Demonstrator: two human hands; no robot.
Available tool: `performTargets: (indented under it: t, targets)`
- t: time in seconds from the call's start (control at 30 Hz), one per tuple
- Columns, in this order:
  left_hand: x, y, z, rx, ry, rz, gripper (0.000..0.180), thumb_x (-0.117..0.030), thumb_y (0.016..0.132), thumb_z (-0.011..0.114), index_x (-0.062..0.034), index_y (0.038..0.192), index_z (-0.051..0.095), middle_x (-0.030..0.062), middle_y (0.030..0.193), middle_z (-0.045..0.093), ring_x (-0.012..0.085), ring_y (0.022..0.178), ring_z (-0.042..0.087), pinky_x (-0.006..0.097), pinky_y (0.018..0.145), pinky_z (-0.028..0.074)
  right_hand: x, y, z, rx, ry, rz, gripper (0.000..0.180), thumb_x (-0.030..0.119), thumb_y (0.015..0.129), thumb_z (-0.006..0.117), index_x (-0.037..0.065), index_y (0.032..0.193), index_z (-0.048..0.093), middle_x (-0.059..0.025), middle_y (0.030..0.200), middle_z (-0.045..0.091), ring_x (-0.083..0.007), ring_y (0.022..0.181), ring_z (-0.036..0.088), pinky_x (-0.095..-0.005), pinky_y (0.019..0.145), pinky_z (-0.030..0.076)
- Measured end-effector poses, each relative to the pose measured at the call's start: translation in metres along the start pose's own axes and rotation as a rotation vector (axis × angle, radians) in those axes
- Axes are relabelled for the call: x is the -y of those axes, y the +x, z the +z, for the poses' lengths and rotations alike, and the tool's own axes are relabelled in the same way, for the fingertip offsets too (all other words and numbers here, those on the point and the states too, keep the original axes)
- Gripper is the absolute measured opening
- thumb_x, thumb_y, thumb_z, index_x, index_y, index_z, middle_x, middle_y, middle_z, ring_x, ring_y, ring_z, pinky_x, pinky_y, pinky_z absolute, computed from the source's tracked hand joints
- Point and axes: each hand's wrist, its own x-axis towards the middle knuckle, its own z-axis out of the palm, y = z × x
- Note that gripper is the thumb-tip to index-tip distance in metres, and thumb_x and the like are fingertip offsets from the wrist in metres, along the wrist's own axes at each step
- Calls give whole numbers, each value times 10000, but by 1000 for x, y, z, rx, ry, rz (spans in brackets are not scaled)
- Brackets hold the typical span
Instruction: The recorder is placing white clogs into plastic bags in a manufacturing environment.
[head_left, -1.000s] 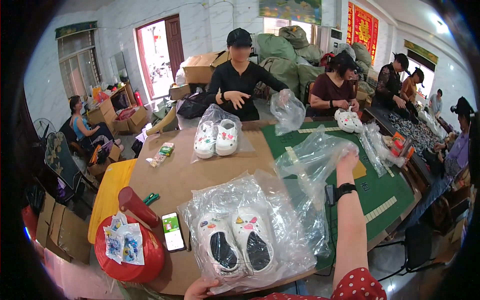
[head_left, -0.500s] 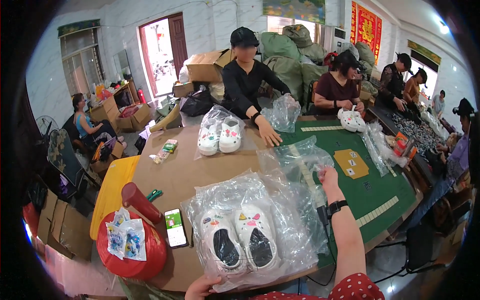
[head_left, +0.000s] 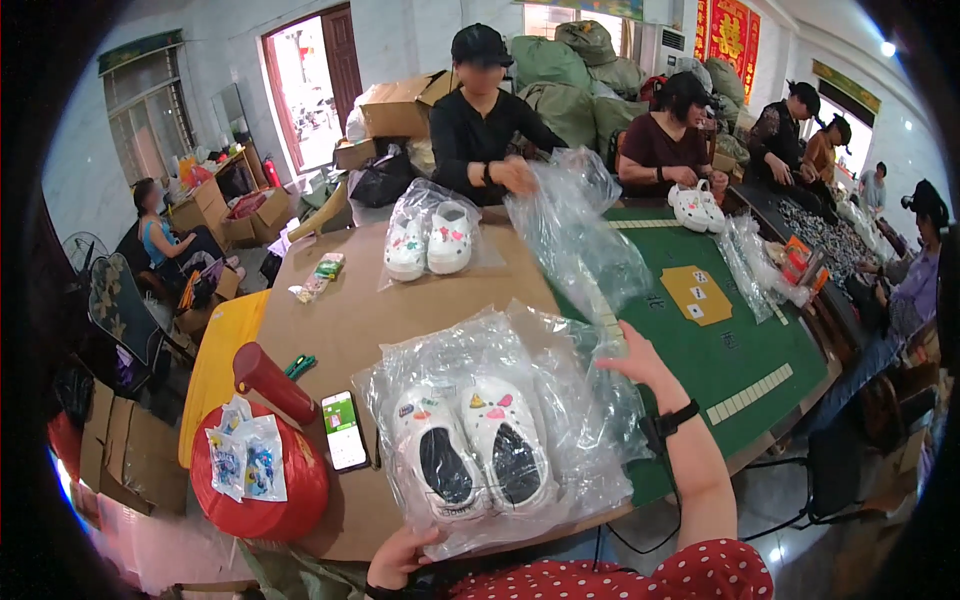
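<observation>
A pair of white clogs (head_left: 478,450) with colourful charms lies inside a clear plastic bag (head_left: 590,455) on the brown tabletop before me. My left hand (head_left: 400,556) grips the near left corner of this bag. Past the bag's far right side, my right hand (head_left: 645,362) is open, thumb apart from the fingers, close to the plastic. Whether it touches the film I cannot tell. Across the table, a person in black (head_left: 490,130) holds up another clear bag (head_left: 580,230). A second bagged pair of white clogs (head_left: 430,240) stands near that person.
On my left are a phone (head_left: 345,432), a dark red cup (head_left: 272,385), green-handled scissors (head_left: 300,367) and a red round container (head_left: 300,515) with small packets on top. A green mat (head_left: 690,385) with rows of tiles covers the right side. Several people work farther right.
My right hand has let go of the other clear bag and moved down toward the bagged clogs. The person across has raised that bag. My left hand stays at the corner.
</observation>
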Motion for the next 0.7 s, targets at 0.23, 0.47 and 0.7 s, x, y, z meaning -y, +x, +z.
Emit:
performTargets:
  t: [0.23,0.47,0.7]
  targets:
    - [4,3,-8,-2,-159,15,461,-170,856,708,-38,1274,565,18,909,668,65,495,484,168,360,274,-5,-80,-21,178,-18,106,926,341,678,842,149,1475,412,-231,1349,540,-380,1182,567,-437,1010,456]
    - [-25,-19,24,-135,-136,213,387,-178,924,578,52,1233,546,86,815,608,69,491,425,137,351,244,45,-141,-35,-129,-327,-531,825,431,684,849,177,1397,523,-174,1474,434,-434,1396,311,-526,1137,282]
    - [-84,-14,55,66,-220,265,311,-143,940,549,46,1187,546,59,736,571,43,448,359,140,348,251,38,-173,7,299,-428,-658,311,241,775,755,155,1069,700,-74,1198,616,-313,1179,539,-486,1007,415]
